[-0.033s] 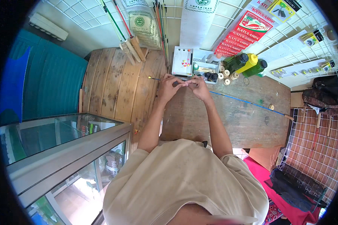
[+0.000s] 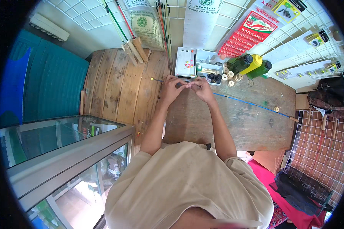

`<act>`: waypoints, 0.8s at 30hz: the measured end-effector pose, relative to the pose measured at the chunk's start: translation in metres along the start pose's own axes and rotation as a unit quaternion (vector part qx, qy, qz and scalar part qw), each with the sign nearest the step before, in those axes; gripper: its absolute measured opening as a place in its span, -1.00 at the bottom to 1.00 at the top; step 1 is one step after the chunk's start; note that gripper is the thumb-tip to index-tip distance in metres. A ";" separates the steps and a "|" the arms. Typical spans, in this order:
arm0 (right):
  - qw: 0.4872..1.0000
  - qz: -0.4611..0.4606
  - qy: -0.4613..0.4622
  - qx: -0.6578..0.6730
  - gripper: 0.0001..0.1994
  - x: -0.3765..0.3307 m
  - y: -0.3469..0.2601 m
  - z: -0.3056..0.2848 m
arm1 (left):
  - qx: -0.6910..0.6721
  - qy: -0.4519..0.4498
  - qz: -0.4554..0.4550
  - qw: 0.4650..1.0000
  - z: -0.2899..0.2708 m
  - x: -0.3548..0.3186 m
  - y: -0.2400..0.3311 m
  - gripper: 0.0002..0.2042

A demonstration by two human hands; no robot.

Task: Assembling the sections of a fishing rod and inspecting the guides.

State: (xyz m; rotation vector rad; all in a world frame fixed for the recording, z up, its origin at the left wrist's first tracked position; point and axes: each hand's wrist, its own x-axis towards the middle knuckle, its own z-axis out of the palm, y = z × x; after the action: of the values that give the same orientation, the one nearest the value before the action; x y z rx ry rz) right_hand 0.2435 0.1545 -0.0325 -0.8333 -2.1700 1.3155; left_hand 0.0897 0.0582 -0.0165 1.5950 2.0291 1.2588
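Note:
My left hand and my right hand meet over the far part of the table. Both are closed in a pinch, fingertips almost touching; what lies between them is too small to make out. From beside my right hand a thin blue fishing rod runs across the tabletop to a wooden handle at the right. Out to the left of my left hand sticks a thin dark piece with a yellow tip. Whether it joins the rod is hidden by my hands.
Beyond my hands stands a white organizer box with small bottles. Wooden spools, a yellow bottle and a green bottle are right of it. Cork-handled rods lean at the back left. A glass cabinet borders the near left.

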 end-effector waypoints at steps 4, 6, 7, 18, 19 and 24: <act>0.999 0.017 -0.008 0.033 -0.89 0.001 0.001 0.001 | 0.005 -0.004 -0.009 1.000 0.001 0.000 -0.002 -0.78; 0.999 0.016 -0.024 0.035 -0.88 0.001 0.002 0.002 | 0.009 -0.018 -0.006 1.000 0.003 0.001 -0.007 -0.79; 0.999 0.016 -0.024 0.036 -0.88 0.001 0.002 0.002 | 0.008 -0.018 -0.007 1.000 0.002 0.001 -0.006 -0.79; 0.998 0.006 -0.053 0.029 -0.81 0.000 0.001 0.000 | -0.023 0.002 -0.031 0.999 0.003 -0.003 -0.007 -0.78; 0.998 0.007 -0.053 0.029 -0.81 0.000 0.001 -0.001 | -0.023 0.002 -0.031 0.999 0.002 -0.002 -0.006 -0.78; 0.998 0.027 -0.057 0.013 -0.81 0.002 0.001 -0.002 | -0.006 0.010 -0.047 0.999 0.004 -0.001 -0.005 -0.80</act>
State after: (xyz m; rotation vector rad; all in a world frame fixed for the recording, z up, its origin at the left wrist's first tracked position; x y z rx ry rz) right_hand 0.2436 0.1574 -0.0324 -0.8310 -2.2268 1.4458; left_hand 0.0898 0.0595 -0.0225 1.4695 2.0777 1.2558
